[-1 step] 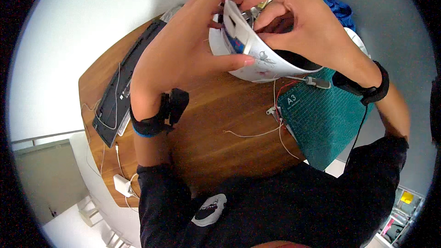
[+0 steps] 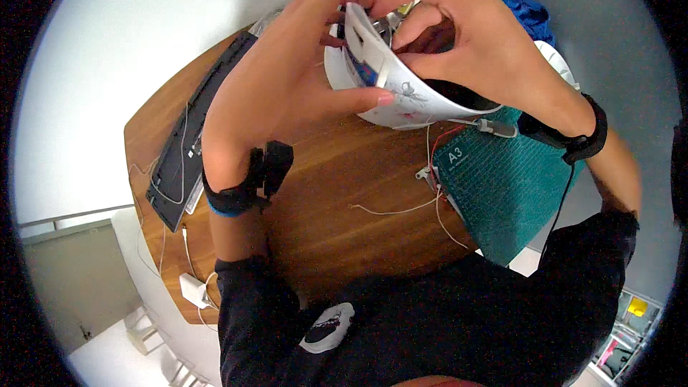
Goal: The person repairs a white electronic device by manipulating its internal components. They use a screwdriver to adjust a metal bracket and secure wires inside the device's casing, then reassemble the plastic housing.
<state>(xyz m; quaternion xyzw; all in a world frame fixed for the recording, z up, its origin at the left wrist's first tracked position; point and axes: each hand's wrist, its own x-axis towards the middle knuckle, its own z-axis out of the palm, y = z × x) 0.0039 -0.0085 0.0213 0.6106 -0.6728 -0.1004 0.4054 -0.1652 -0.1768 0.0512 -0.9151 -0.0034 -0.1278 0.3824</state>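
Note:
A white, curved appliance housing with a grey butterfly print stands tilted at the far side of the table, its dark hollow inside facing up. My left hand is closed around its left side, thumb on the outer wall below a raised white panel, fingers behind it. Something blue shows at that panel's lower edge. Over the rim, my right hand reaches in, fingers bent in a pinch beside a small shiny metal part. What its fingertips hold is hidden.
A screwdriver lies on the green cutting mat, by thin red and white wires. Along the left edge lie a long black panel and a white charger. Blue cloth sits at the far right.
Both hands and the housing have shifted very slightly to the left in the picture. The grip of each hand looks the same.

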